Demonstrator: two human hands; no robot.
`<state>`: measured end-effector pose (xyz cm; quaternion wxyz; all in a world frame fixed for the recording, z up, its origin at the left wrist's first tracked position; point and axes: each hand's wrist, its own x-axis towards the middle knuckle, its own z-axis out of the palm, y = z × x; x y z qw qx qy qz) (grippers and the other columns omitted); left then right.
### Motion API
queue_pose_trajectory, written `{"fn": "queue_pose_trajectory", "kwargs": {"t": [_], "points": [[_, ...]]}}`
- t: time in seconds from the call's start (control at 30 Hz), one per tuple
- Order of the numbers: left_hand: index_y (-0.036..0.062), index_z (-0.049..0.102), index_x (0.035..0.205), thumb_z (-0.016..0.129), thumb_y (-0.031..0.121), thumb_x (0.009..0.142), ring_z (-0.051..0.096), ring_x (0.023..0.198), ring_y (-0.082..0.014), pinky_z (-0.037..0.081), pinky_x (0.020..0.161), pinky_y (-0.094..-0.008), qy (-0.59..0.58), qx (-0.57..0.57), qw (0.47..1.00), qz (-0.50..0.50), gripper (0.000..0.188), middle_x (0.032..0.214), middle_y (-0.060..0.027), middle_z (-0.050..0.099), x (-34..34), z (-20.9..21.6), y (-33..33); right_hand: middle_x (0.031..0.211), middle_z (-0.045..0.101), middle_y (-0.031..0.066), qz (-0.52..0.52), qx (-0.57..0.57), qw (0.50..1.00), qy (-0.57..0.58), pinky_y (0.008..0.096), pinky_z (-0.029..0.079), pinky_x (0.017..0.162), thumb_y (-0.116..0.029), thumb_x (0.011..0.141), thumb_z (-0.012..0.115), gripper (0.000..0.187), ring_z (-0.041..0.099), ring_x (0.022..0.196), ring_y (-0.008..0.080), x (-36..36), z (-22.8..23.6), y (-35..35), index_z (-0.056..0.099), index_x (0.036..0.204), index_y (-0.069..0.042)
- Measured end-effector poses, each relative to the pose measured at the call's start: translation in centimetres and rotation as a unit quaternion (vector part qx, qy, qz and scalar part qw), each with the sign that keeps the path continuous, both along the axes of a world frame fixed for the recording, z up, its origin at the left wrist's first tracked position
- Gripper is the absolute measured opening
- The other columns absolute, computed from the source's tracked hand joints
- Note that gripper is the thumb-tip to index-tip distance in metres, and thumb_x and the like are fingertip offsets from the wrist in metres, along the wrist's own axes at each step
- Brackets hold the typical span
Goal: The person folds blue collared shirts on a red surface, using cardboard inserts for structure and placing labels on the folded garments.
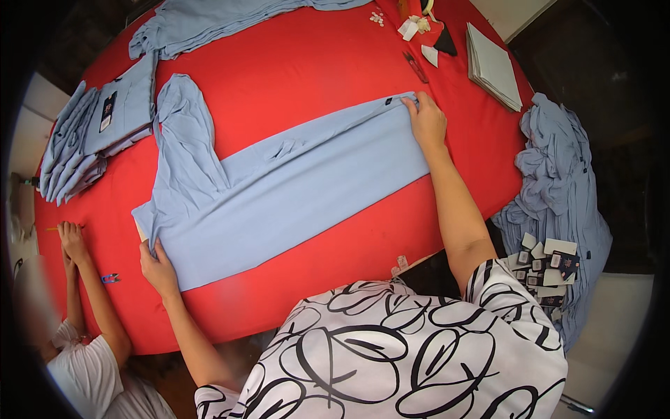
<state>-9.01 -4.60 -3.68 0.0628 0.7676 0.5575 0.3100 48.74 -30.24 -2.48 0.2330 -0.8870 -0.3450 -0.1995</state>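
A light blue shirt (293, 202), folded lengthwise into a long panel, lies slantwise across the red-covered table. One sleeve sticks out from its left end, pointing away from me. My left hand (159, 269) is closed on the near left corner, where a pale strip of card shows at the edge. At the far right end my right hand (427, 122) pinches the shirt's upper corner, close to a small dark label. Between my hands the cloth lies mostly smooth, with creases around the sleeve and a small bunched spot along the upper edge.
Folded blue shirts (125, 105) are stacked at the left, more blue cloth (209, 28) at the back. Thread snips (415, 66), a stack of white card (492, 66) and a blue garment pile (558, 181) with tags (548, 269) are rightward. Another person's hands (73, 241) rest at left near blue snips (110, 278).
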Motion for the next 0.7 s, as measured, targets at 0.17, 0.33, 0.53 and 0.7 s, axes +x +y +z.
{"fn": "queue_pose_trajectory", "kwargs": {"t": [0.17,0.33,0.53,0.7], "points": [[-0.0007,0.059,0.103,0.061,0.025,0.097,0.063,0.078,-0.0308,0.049,0.070,-0.0386,-0.053,-0.058,0.997,0.014,0.027,0.086,-0.0177,0.066,1.4,1.1,0.1,0.086,0.066,0.0146,-0.005,0.041,0.998,0.036,0.0434,0.049,0.067,-0.034,0.091,0.066,0.034,0.063,0.075,0.0345,0.4,0.7,0.1,0.060,0.097,-0.002],[-0.0009,0.059,0.102,0.061,0.026,0.096,0.063,0.076,-0.0314,0.049,0.069,-0.0389,-0.008,-0.023,1.000,0.017,0.027,0.086,-0.0180,0.066,1.1,-0.1,0.8,0.075,0.058,0.0093,0.119,0.158,0.948,0.251,0.0301,0.044,0.065,-0.019,0.086,0.071,0.023,0.049,0.067,0.0147,-3.8,6.7,-4.2,0.060,0.092,0.000],[-0.0005,0.060,0.103,0.061,0.027,0.097,0.062,0.075,-0.0309,0.049,0.069,-0.0390,0.006,-0.012,1.000,0.019,0.028,0.086,-0.0184,0.066,0.9,0.2,0.2,0.074,0.057,0.0011,0.180,-0.157,0.830,0.504,0.0246,0.041,0.061,-0.012,0.077,0.077,0.020,0.052,0.070,0.0090,-8.6,9.9,-15.6,0.063,0.087,-0.001],[-0.0005,0.062,0.106,0.060,0.027,0.097,0.063,0.075,-0.0298,0.048,0.068,-0.0383,0.012,-0.038,0.999,0.028,0.029,0.088,-0.0175,0.067,1.0,0.4,0.3,0.078,0.062,0.0066,0.143,-0.168,0.890,0.400,0.0283,0.047,0.064,-0.011,0.080,0.074,0.023,0.057,0.070,0.0119,-9.2,6.8,-17.1,0.067,0.098,0.001]]}}
